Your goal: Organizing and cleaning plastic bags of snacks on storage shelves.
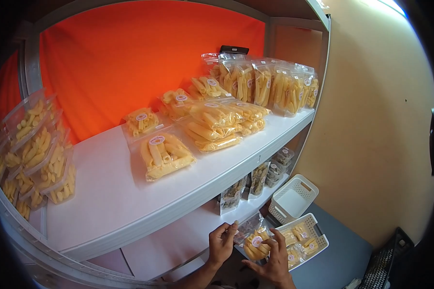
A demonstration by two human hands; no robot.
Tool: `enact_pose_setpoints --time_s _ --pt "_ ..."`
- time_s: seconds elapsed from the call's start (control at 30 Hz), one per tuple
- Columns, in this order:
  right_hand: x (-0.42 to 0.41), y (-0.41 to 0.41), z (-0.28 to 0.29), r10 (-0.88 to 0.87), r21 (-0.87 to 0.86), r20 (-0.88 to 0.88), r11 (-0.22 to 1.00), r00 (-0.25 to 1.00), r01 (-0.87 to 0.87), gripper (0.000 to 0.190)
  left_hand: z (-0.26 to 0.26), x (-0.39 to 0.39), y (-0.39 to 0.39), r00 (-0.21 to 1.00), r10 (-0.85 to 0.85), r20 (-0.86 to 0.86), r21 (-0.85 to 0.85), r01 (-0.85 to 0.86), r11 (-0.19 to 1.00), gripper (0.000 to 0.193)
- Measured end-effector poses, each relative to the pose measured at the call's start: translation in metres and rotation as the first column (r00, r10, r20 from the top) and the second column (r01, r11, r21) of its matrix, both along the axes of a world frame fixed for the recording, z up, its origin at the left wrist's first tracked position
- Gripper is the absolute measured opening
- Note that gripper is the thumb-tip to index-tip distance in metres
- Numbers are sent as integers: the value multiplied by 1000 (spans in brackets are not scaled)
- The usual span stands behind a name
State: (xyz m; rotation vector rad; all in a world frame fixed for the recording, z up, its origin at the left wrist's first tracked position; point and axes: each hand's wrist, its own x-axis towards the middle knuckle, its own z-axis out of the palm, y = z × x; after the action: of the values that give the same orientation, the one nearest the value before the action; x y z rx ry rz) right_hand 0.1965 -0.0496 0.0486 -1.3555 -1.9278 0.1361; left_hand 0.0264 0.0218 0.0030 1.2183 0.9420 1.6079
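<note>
A clear plastic bag of yellow stick-shaped snacks (pixel 254 249), with a round label on its front, is held up before the lower shelf. My left hand (pixel 221 245) pinches the bag's clear upper edge between thumb and fingers. Curved around the bag's right and lower side is my right hand (pixel 275 258), its fingertips against the plastic. Just beyond that hand, a white plastic basket (pixel 322 242) holds several similar snack bags (pixel 299 231).
A white upper shelf (pixel 105 195) carries flat-stacked snack bags (pixel 217 123), upright bags (pixel 275 86) and, at left, packs of smaller pieces (pixel 39 155). Darker packages (pixel 235 195) stand on the lower shelf (pixel 173 238). A second white basket (pixel 293 197) and a black crate (pixel 383 263) are at right.
</note>
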Motion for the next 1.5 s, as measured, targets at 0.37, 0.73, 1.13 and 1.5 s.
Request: enact_pose_setpoints --time_s 0.37,0.73,1.13,1.5 --pt "51 22 62 223 53 -190 975 956 -217 62 7 -52 -26 940 -229 254 59 221 973 47" --pt "25 158 253 172 123 -267 982 948 -143 54 -64 -90 -61 990 -137 43 -214 143 966 41" --pt "-29 253 284 33 80 63 996 997 -38 61 -87 -97 -68 973 -176 -151 -293 126 948 35" --pt "-52 244 280 17 171 101 985 995 -34 68 -90 -90 -67 947 -239 -213 -304 169 938 34"
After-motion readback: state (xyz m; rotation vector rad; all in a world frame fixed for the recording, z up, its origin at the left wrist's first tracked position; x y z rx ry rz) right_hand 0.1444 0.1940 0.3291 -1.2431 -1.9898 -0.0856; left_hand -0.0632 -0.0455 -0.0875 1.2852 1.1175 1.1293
